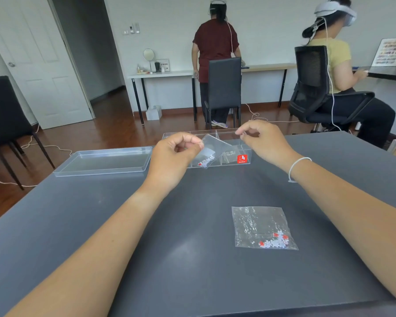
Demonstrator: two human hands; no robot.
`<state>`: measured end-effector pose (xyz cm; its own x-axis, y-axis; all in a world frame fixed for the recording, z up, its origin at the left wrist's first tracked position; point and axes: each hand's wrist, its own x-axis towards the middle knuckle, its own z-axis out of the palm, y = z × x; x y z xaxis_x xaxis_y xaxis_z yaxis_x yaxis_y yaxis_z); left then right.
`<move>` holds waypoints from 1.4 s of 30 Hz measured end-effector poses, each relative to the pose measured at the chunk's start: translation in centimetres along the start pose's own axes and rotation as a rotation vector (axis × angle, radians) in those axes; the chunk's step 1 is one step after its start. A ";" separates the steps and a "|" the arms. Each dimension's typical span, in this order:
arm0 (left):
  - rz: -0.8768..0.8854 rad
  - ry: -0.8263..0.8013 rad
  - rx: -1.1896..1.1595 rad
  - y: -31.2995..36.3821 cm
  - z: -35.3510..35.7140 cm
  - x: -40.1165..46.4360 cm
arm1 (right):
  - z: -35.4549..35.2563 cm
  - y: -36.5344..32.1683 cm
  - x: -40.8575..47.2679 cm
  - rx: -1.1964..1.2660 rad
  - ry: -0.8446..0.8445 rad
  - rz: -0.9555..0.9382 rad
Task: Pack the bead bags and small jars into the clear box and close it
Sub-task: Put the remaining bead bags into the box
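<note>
**Bead bag held over open clear box**

Bag (212, 148) of beads, small and clear, hangs tilted above the near side of the clear box (246, 149), with white and red beads gathered in its lower corner. The left hand (175, 156) pinches the bag's upper left edge between thumb and fingers. The right hand (264, 139) has thumb and forefinger closed together near the bag's upper right corner; whether they grip the bag's edge cannot be told.

The clear box sits on the far part of the grey table (188, 259), uncovered, with inner dividers visible and a red label (242, 159) on its near wall. Small contents lie in the compartment behind the label; they are too unclear to identify.

The clear lid (105, 160) lies flat on the table to the left of the box, apart from it.

A second bag (262, 227) of white and red beads lies flat on the table, nearer the person and below the right forearm, well apart from the box.

A white cord bracelet (297, 165) circles the right wrist.
</note>
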<state>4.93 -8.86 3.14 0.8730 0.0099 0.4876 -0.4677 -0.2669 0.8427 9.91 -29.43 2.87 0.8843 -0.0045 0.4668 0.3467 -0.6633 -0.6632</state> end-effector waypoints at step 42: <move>-0.246 0.013 0.157 1.6 5.9 7.8 | -2.3 -2.7 -8.5 0.001 -0.790 -0.167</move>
<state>11.76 -14.90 6.97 0.9551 0.1046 0.2771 -0.2145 -0.4007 0.8908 0.69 -29.28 2.04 0.7802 0.6254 0.0089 0.4941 -0.6075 -0.6219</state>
